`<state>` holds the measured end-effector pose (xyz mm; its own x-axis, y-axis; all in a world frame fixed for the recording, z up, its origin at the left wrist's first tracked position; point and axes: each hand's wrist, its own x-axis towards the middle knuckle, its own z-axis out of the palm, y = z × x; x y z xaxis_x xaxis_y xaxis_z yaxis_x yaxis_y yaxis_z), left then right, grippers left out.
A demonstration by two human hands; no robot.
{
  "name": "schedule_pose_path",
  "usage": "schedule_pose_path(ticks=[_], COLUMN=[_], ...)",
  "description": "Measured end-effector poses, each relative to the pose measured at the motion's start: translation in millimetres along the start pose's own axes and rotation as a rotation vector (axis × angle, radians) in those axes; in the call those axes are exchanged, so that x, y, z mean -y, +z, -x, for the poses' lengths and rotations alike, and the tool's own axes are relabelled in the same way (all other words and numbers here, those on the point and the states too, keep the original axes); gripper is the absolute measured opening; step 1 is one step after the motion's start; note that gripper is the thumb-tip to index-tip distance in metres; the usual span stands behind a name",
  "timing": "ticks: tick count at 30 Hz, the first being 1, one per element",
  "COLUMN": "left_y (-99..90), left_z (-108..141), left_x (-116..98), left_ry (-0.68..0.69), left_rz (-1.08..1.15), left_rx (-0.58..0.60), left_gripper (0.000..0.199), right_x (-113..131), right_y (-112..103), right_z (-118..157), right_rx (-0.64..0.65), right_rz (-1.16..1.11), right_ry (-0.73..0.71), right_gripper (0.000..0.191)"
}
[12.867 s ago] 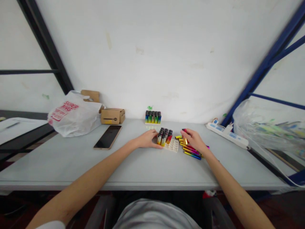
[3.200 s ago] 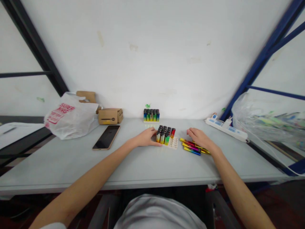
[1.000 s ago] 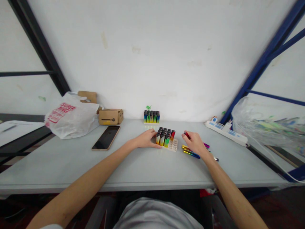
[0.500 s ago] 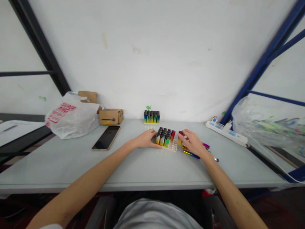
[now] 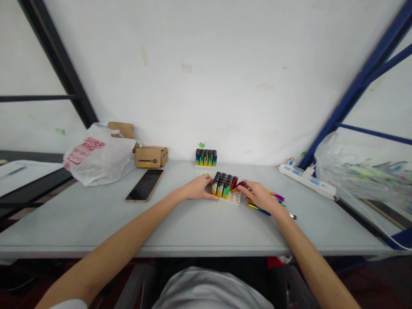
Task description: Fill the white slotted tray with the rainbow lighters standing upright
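A white slotted tray (image 5: 234,201) holds several upright lighters (image 5: 220,189) with black tops and metallic yellow, green and red bodies. My left hand (image 5: 200,188) grips the tray's left end, thumb along the front and fingers behind. Pinched in my right hand (image 5: 256,194) is a red and yellow lighter (image 5: 237,187), tilted over the open slots at the tray's right. Loose lighters (image 5: 258,209) in yellow, blue and purple lie under and beside my right hand, which partly hides them.
A second block of upright lighters (image 5: 206,158) stands against the wall. On the left are a phone (image 5: 144,185), a cardboard box (image 5: 150,157) and a white plastic bag (image 5: 99,156). A power strip (image 5: 307,180) and a clear bag (image 5: 357,165) are at the right.
My right hand has moved the red and yellow lighter slightly left, tipping it from upright to slanted over the tray. My left hand keeps its place at the tray.
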<state>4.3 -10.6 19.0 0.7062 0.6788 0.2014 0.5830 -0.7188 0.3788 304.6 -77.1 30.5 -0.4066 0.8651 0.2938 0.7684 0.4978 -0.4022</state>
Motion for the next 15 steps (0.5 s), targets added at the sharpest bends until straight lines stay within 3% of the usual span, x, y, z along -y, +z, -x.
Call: schedule_pose_path(ticks=[7,11,15], left_y=[1.3,2.4,1.5], left_z=[-0.5,-0.8,-0.8], left_x=[1.9,4.0,3.4], left_ry=[0.007,0.007,0.007], left_rz=[0.008,0.013,0.022], left_rx=[-0.002,-0.002,0.004], left_gripper=[0.065,0.065,0.066], right_x=[2.3,6.0,8.3], right_y=[13.6,14.7,12.4], right_z=[-8.1,-9.6,-7.1], right_rx=[-0.020,-0.026,-0.003], right_rz=[0.172,0.270,0.325], right_ry=[0.027,0.071,0.025], right_gripper=[0.024,0.029,0.031])
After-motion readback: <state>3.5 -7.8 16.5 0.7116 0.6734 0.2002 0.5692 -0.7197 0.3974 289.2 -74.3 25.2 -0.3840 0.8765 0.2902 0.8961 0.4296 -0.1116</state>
